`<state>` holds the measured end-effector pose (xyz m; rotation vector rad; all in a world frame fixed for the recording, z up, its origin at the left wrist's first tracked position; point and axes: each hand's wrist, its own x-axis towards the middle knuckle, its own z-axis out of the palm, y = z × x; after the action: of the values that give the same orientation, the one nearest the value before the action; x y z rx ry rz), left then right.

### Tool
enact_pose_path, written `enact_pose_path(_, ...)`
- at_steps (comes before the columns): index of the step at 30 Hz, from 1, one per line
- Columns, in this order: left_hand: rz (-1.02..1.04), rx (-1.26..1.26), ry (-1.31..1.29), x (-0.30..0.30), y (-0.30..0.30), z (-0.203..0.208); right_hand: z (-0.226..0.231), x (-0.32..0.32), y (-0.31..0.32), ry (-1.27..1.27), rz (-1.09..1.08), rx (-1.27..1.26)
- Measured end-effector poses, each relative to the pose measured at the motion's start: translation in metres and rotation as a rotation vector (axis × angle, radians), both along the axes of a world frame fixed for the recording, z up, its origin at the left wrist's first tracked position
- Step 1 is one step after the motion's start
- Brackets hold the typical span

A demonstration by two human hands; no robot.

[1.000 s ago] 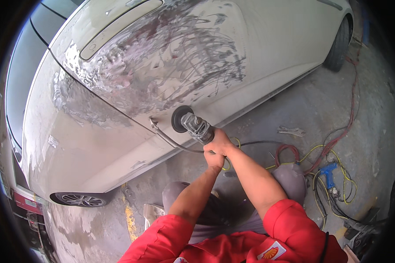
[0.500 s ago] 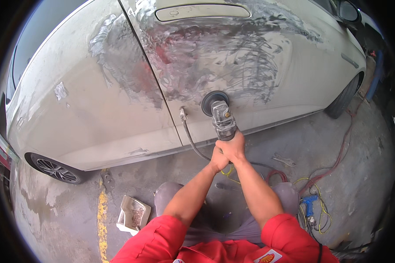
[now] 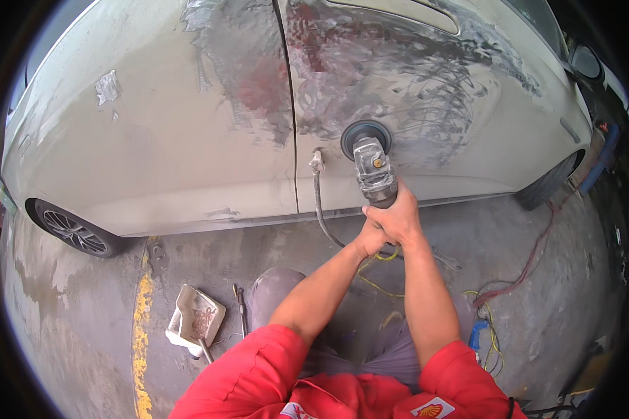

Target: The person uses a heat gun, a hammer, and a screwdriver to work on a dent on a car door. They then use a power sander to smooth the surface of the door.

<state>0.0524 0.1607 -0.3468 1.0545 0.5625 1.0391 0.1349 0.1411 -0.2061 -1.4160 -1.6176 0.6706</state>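
Note:
Both my hands are wrapped around the grey, dust-covered body of a disc sander [image 3: 375, 167]. My right hand [image 3: 401, 215] grips closer to the disc. Just behind it, my left hand [image 3: 373, 235] is closed on the rear of the body, partly hidden by the right. The sander's round dark pad [image 3: 365, 140] lies against the lower part of a pale car door [image 3: 370, 157], right of the door seam. Above it spreads a scraped patch [image 3: 342, 77] of grey, dark and reddish marks. Left of the pad, a small clamp with a cable [image 3: 317, 162] sits on the door.
A white tray [image 3: 180, 341] holding pinkish residue stands on the floor at left, beside a thin dark tool [image 3: 240, 311]. Yellow cable [image 3: 496, 342] and a blue tool [image 3: 476, 335] lie at right. A red hose [image 3: 524, 276] runs toward the far wheel [image 3: 548, 183].
My view has turned, so the car and floor sit differently in the picture. The sander stays at nearly the same spot on the door, with both hands still gripping it.

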Motion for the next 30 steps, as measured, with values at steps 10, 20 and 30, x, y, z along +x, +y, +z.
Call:
enact_pose_path(10, -0.134, -0.001, -0.134, 0.016, -0.014, -0.032, -0.017, -0.015, -0.013, -0.244, -0.161, 0.067)
enact_pose_path(20, -0.070, -0.014, -0.047, 0.020, -0.016, 0.004, -0.002, -0.008, -0.013, -0.217, -0.159, 0.112)
enact_pose_path(30, 1.218, 0.364, 0.767, -0.110, -0.022, 0.094, 0.035, 0.010, -0.013, 0.210, -0.210, 0.241)
